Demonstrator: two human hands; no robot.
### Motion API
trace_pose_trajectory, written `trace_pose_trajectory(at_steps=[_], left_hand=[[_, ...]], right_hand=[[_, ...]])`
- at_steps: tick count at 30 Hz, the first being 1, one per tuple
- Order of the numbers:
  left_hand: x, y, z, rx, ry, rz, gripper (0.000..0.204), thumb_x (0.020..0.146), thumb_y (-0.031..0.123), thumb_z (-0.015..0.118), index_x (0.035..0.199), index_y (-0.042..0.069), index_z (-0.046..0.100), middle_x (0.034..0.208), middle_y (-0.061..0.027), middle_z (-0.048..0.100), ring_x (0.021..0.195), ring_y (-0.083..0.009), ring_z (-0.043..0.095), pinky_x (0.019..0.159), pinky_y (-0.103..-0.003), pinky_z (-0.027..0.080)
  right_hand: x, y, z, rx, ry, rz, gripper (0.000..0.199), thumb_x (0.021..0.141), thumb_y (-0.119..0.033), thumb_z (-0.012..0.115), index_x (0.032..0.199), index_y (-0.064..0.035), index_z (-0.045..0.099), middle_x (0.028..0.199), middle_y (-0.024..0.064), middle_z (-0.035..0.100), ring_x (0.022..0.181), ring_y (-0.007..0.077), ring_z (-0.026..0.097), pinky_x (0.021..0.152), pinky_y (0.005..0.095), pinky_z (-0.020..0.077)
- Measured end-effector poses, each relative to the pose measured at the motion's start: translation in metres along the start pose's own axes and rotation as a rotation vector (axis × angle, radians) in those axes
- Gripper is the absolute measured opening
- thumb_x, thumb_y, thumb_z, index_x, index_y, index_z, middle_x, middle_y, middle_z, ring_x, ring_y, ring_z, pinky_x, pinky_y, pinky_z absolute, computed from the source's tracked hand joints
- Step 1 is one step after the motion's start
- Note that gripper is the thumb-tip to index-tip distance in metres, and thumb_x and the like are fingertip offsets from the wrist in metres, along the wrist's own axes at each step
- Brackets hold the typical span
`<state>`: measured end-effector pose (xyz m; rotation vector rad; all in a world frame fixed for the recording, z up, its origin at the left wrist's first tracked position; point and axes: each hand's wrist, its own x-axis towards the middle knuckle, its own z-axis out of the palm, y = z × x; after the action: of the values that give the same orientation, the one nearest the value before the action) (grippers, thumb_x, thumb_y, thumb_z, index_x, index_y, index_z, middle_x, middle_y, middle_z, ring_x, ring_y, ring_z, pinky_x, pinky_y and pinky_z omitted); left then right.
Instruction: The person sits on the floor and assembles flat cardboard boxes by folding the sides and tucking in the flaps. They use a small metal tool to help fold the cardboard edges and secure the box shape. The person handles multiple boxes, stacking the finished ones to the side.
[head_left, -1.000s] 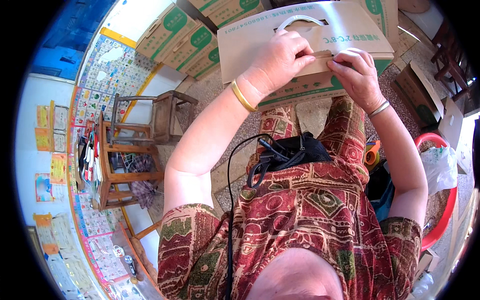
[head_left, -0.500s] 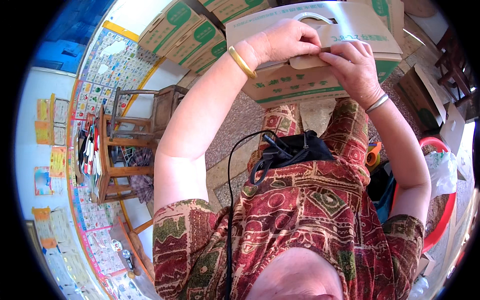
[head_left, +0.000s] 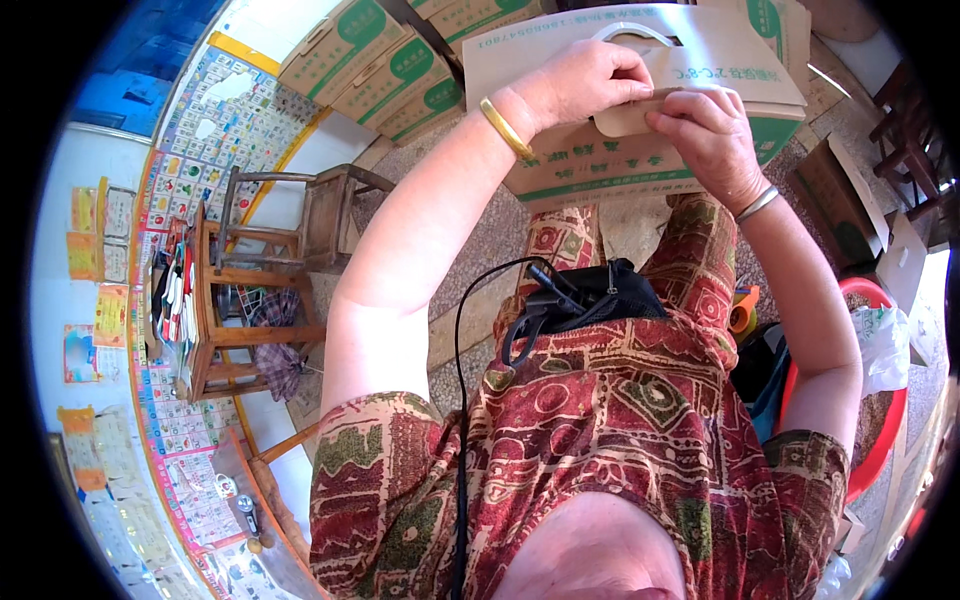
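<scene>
As the head view looks straight down past the patterned shirt (head_left: 590, 440), the green-printed carton (head_left: 560, 172) sits at the upper middle, just beyond the person's legs, with its longer side running roughly left to right across the body. Its front face is turned toward the person, and the pale handle (head_left: 640, 30) arches from the lid on the far side of both hands.

The cardboard flap (head_left: 618, 122) lies at the near edge of that lid, between the hands, its length following the edge sideways and its rounded end hanging over the front face. The right hand (head_left: 710, 130) is the nearer one: thumb and bent fingers pinch the flap from its right end, the wrist coming up from below. The left hand (head_left: 595, 82) comes over the lid from the left, its fingertips drawn together just above the flap and close beside the right fingers; what lies between those tips is hidden, so I cannot tell whether it grips the cardboard or only rests against it.

Away from the hands, stacked boxes (head_left: 375, 80) stand at the upper left, a wooden chair (head_left: 335, 215) lower on that side, and a red basin (head_left: 893, 430) near the right elbow.
</scene>
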<state>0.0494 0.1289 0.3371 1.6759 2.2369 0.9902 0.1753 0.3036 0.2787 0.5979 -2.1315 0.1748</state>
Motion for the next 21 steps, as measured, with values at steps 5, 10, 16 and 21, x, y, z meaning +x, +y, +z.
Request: trace_pose_trajectory(at_steps=[5, 10, 16, 21], left_hand=[[-0.011, 0.006, -0.006, 0.066, 0.039, 0.076, 0.017, 0.081, 0.018, 0.068, 0.086, 0.003, 0.064, 0.08, -0.0065, 0.062, 0.078, -0.0177, 0.06, 0.072, -0.029, 0.048], [-0.018, 0.014, -0.003, 0.153, 0.094, 0.057, 0.015, 0.079, 0.015, 0.066, 0.083, 0.001, 0.061, 0.082, -0.011, 0.061, 0.081, -0.0263, 0.057, 0.074, -0.035, 0.047], [-0.023, 0.016, 0.013, 0.221, 0.291, 0.129, 0.011, 0.081, 0.011, 0.064, 0.082, 0.001, 0.059, 0.081, -0.012, 0.059, 0.082, -0.0291, 0.055, 0.074, -0.037, 0.046], [-0.022, 0.016, 0.021, 0.29, 0.34, 0.227, 0.008, 0.081, 0.008, 0.063, 0.083, 0.002, 0.058, 0.083, -0.0118, 0.058, 0.083, -0.0299, 0.054, 0.074, -0.038, 0.045]], right_hand=[[0.0, -0.003, 0.005, 0.02, 0.051, 0.03, 0.027, 0.066, -0.012, 0.065, 0.091, -0.0185, 0.069, 0.096, -0.0042, 0.058, 0.092, 0.0177, 0.056, 0.081, 0.0346, 0.042], [0.004, -0.005, 0.002, 0.05, 0.049, 0.039, 0.028, 0.065, -0.012, 0.066, 0.092, -0.0188, 0.07, 0.094, -0.0041, 0.057, 0.091, 0.0175, 0.056, 0.079, 0.0338, 0.0424], [0.014, -0.015, -0.009, 0.072, 0.04, 0.123, 0.027, 0.066, -0.012, 0.065, 0.092, -0.0174, 0.069, 0.093, -0.0033, 0.058, 0.089, 0.0173, 0.056, 0.08, 0.0335, 0.0424], [0.003, -0.013, -0.002, 0.024, 0.026, 0.119, 0.029, 0.066, -0.011, 0.064, 0.095, -0.0164, 0.068, 0.098, -0.0033, 0.058, 0.095, 0.0177, 0.055, 0.083, 0.0335, 0.0415]])
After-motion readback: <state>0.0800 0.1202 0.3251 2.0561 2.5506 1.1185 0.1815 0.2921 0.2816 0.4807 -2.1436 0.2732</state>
